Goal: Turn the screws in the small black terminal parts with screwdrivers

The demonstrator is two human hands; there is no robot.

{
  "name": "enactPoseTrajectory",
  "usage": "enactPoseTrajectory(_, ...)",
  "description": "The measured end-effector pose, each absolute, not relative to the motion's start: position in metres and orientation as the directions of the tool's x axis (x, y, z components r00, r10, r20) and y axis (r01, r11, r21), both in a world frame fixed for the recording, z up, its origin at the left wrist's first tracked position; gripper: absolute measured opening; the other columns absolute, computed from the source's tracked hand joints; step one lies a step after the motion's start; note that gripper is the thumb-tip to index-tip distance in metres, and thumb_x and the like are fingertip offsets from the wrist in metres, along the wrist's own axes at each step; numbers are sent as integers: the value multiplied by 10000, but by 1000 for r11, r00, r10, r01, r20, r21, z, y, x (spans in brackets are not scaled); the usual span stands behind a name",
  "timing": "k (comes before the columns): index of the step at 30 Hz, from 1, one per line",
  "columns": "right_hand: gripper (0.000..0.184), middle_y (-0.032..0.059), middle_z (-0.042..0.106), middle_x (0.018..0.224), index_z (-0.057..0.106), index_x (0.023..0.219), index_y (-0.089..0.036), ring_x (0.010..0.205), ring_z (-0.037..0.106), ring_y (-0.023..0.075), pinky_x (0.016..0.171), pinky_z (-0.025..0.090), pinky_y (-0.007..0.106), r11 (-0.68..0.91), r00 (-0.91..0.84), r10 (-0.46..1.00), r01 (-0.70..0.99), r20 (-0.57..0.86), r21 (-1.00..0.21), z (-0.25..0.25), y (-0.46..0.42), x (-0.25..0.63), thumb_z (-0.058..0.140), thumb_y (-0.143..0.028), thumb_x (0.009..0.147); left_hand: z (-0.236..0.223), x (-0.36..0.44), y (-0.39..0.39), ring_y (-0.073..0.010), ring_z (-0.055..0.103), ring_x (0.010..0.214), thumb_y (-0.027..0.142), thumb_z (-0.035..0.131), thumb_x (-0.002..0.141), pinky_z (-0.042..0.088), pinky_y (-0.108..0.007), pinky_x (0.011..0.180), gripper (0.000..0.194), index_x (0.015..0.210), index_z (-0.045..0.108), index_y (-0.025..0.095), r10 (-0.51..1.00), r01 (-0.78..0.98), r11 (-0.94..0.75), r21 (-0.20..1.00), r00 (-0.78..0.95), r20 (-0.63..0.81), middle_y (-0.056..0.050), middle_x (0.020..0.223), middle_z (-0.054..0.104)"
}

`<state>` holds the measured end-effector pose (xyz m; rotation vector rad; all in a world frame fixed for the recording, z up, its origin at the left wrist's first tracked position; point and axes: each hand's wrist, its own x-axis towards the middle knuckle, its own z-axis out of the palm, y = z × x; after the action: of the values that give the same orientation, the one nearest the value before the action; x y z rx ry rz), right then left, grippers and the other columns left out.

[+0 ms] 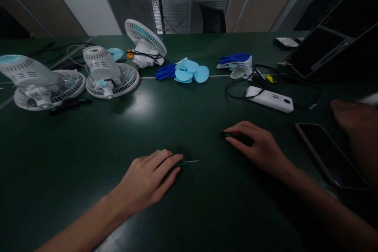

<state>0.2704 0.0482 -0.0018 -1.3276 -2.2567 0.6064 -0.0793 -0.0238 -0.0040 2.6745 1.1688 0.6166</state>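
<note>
My left hand (150,175) is closed around the dark handle of a screwdriver (183,162), low over the dark green table. Its thin metal shaft points to the right. My right hand (256,143) pinches a small black object (226,135) between thumb and fingers, close to the tabletop. Most of that object is hidden or lost against the dark surface, so its kind is unclear. A phone (330,155) with a dark screen lies just right of my right hand.
Fan heads with white grilles (130,80) stand at the back left. Near the far middle lie light-blue fan blades (191,71) and blue-and-white gloves (236,63). A white power strip (270,99) with black cable sits at the right. Another person's arm (358,126) rests at the right edge.
</note>
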Motion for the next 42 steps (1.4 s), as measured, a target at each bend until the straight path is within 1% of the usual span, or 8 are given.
enactPoseTrajectory(5,249,33,681,1144,660,1211,-294,1049,623,196,893,469,392,591,-632,758,561,160,-580,1,22,233,625,-287,965,1,-78,-26,-169,674,850,212,564,979,564,-292,601,326,1301,584,162,700,623,-713,321,614,365,-72,1074,677)
enactPoseTrajectory(9,242,-1,691,1097,655,1201,-302,1008,621,169,860,416,366,635,-717,681,477,150,-608,3,15,223,644,-284,960,3,-79,-28,-170,658,817,174,591,944,547,-295,578,340,1283,600,155,669,588,-742,323,622,407,-71,1029,680)
enactPoseTrajectory(16,223,-3,694,1056,671,1176,-286,973,618,160,862,367,359,635,-738,660,445,143,-632,5,11,220,655,-307,955,1,-77,-27,-184,663,813,188,575,961,560,-319,568,339,1297,609,156,652,590,-757,279,659,376,-81,1028,673)
enactPoseTrajectory(23,231,-2,692,1067,664,1184,-282,976,606,158,850,360,350,632,-758,638,414,136,-655,4,9,217,653,-304,954,3,-76,-26,-179,669,825,186,572,962,565,-311,598,348,1308,600,162,620,547,-785,291,701,354,-70,1016,677)
enactPoseTrajectory(26,212,-4,692,1047,668,1164,-278,958,605,156,840,355,350,636,-757,638,416,141,-650,4,8,217,653,-303,954,4,-75,-25,-176,674,836,203,527,993,571,-306,633,321,1304,587,153,604,540,-797,270,722,338,-70,1020,682)
enactPoseTrajectory(31,206,-2,689,1036,673,1146,-265,955,604,155,841,363,350,648,-765,627,409,146,-643,5,8,216,662,-287,942,7,-71,-24,-146,651,750,243,439,1042,522,-265,560,298,1305,563,181,519,477,-854,205,807,284,-44,1003,677)
enactPoseTrajectory(37,205,9,683,1046,674,1152,-269,968,603,165,841,379,354,653,-766,628,421,139,-630,6,8,217,647,-315,955,8,-72,-25,-160,664,794,210,470,1022,547,-280,610,298,1299,572,168,561,504,-827,249,765,316,-55,997,684)
enactPoseTrajectory(42,255,32,663,1082,668,1230,-295,990,598,183,877,415,373,690,-774,620,462,126,-557,1,8,227,603,-331,985,6,-75,-25,-178,675,821,196,506,1003,580,-304,611,330,1322,578,160,592,532,-806,260,731,341,-73,1011,680)
